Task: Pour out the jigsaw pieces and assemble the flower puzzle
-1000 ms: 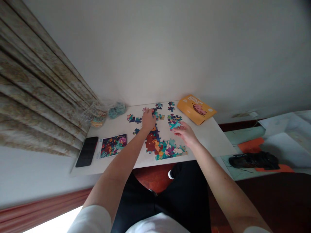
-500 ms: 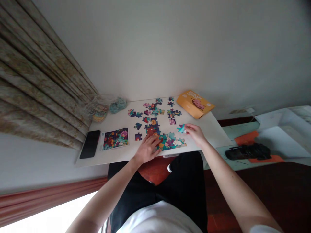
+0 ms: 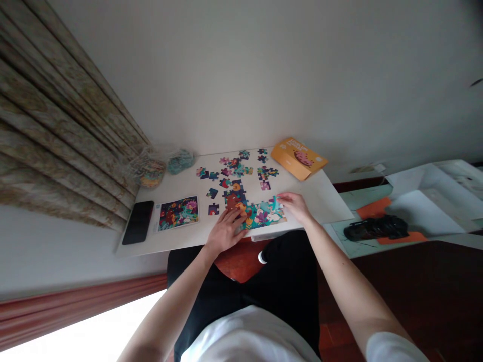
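An L-shaped joined part of a jigsaw puzzle (image 3: 260,216) lies near the table's front edge, with white rabbits on its right section. My left hand (image 3: 226,230) rests flat on its lower left corner, fingers stretched out and covering some of it. Between the fingertips of my right hand (image 3: 294,205) is a teal puzzle piece (image 3: 275,202), held at the upper right edge of the joined part. Whether the piece is locked in cannot be made out. Several loose pieces (image 3: 237,168) are scattered behind, and a printed picture card (image 3: 178,213) lies to the left.
A black phone (image 3: 138,222) lies at the table's left end. Clear bags of pieces (image 3: 151,171) stand at the back left, and a yellow box (image 3: 300,158) at the back right. Beyond the right edge are a black camera (image 3: 375,228) and a white box (image 3: 426,201).
My right hand has moved left with the teal piece, bringing it to the upper edge of the joined puzzle. My left hand stays on the puzzle. The view has shifted slightly.
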Action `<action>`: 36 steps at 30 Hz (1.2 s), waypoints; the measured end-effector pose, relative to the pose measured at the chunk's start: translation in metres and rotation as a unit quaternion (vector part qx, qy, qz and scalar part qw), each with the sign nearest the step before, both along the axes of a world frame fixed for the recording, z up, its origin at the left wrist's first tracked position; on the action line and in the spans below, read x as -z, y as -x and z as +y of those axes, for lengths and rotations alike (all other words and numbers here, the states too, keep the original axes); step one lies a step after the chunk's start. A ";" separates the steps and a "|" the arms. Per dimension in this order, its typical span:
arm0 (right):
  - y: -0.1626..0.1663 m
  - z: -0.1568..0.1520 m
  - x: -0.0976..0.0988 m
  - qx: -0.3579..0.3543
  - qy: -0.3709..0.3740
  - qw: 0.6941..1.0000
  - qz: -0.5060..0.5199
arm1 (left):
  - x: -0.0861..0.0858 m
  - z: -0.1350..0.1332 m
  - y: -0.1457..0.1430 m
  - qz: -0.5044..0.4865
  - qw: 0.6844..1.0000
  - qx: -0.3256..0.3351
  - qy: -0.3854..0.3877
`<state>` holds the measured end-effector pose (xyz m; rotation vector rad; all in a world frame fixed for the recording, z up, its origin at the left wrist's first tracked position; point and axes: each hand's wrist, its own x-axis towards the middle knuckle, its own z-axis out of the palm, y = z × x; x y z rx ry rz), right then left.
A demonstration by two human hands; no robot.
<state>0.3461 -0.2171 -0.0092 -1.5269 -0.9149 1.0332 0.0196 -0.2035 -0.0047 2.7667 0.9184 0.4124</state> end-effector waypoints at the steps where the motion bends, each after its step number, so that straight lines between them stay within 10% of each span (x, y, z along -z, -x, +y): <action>1: 0.000 -0.001 -0.002 0.003 0.002 1.000 0.003 | 0.000 0.000 0.000 -0.002 1.000 0.000 0.000; 14: -0.003 -0.004 -0.009 0.069 -0.001 0.997 0.030 | 0.001 -0.001 -0.001 0.004 1.000 0.000 -0.003; 36: -0.011 0.002 -0.025 -0.117 0.089 0.988 -0.043 | -0.001 0.000 -0.003 -0.010 1.000 0.000 0.000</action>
